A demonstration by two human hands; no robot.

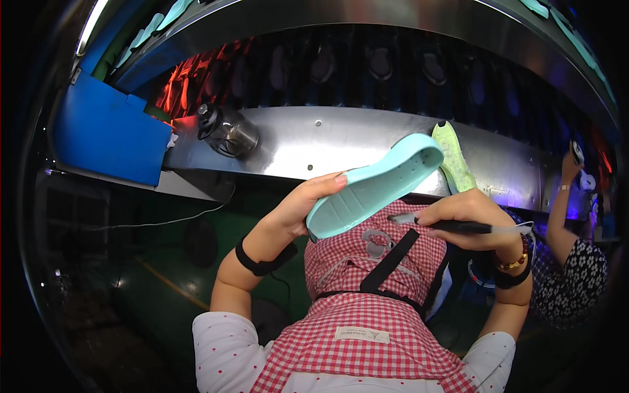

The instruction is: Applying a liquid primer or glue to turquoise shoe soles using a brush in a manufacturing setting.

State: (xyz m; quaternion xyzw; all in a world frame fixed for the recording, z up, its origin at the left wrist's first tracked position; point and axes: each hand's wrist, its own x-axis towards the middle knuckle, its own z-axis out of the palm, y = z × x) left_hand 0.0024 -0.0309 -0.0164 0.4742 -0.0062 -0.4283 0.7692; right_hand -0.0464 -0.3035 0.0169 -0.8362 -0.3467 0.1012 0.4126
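Note:
A light turquoise shoe sole (373, 187) is held up in front of me, tilted, with its hollow side showing. My left hand (308, 203) grips it at its lower left end, thumb on the rim. In my right hand (468, 216) is a slim brush (462, 226) with a black handle, its dark tip pointing left, just below the sole and apart from it. A yellow-green shoe sole (453, 157) lies on the metal ledge (354, 141) behind my right hand.
A dark see-through jug (228, 131) stands on the ledge at left, beside a blue panel (113, 128). Beyond the ledge runs a dark conveyor (354, 65) carrying several soles under red and violet light. Another person's arm (561, 203) reaches in at right.

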